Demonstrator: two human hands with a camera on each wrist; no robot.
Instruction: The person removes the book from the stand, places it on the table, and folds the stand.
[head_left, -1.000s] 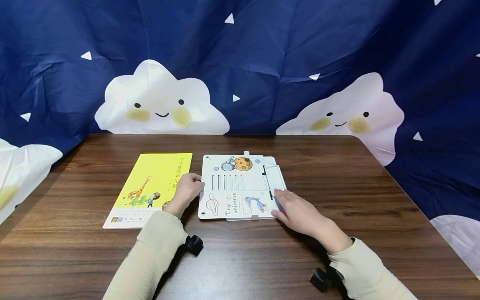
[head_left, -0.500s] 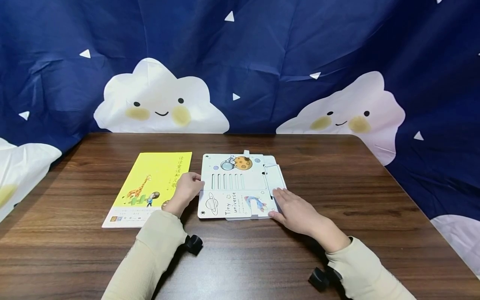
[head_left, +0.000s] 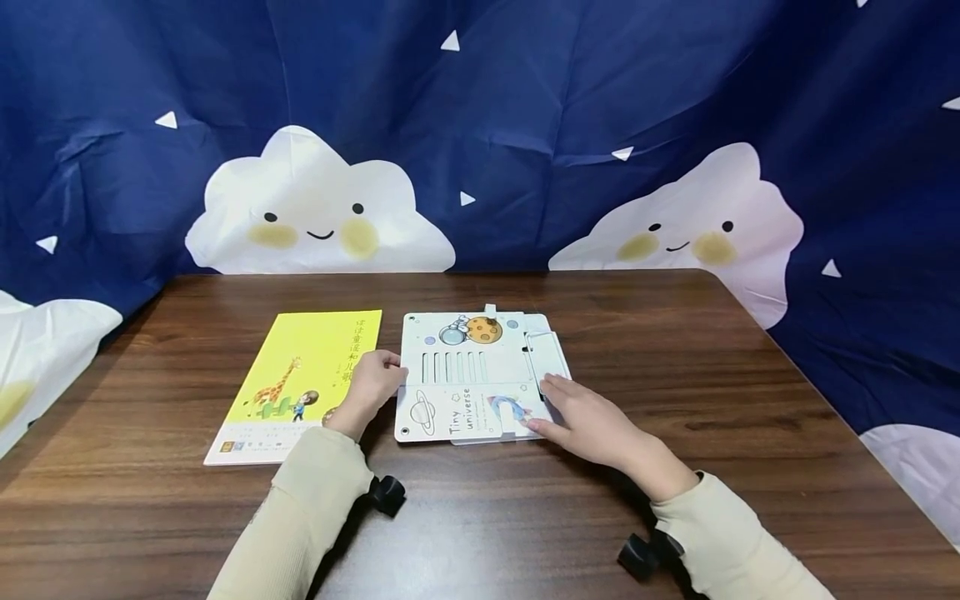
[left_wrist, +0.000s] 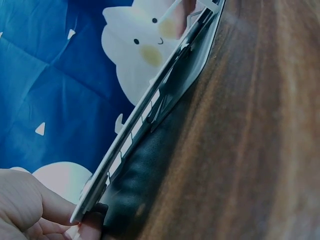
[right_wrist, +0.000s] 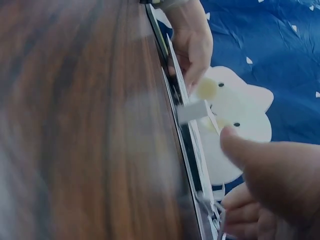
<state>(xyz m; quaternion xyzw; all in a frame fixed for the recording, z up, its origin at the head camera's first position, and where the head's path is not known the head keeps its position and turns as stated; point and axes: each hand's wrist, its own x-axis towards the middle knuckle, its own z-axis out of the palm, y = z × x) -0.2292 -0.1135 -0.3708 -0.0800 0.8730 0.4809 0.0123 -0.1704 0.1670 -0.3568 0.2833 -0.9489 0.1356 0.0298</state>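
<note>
A white folding book stand (head_left: 510, 358) with planet drawings and the words "Tiny universe" lies folded on the table. Thumb and fingers of my left hand (head_left: 372, 385) pinch its left edge; the left wrist view shows the thumb above and a finger below the panel (left_wrist: 131, 131). My right hand (head_left: 592, 421) lies over the stand's near right corner with its fingers extended, close to a wire bracket (head_left: 532, 362). In the right wrist view, the right thumb (right_wrist: 242, 150) is at a small white clip (right_wrist: 192, 111), with the other fingers by the bracket.
A yellow book (head_left: 300, 367) with a giraffe on its cover lies left of the stand, partly behind the left hand. The brown wooden table (head_left: 480, 533) ends at a blue cloth (head_left: 510, 100) printed with white clouds.
My right hand has shifted slightly left over the stand, its thumb further along the near edge. The left hand keeps its grip. The head view has tilted a little.
</note>
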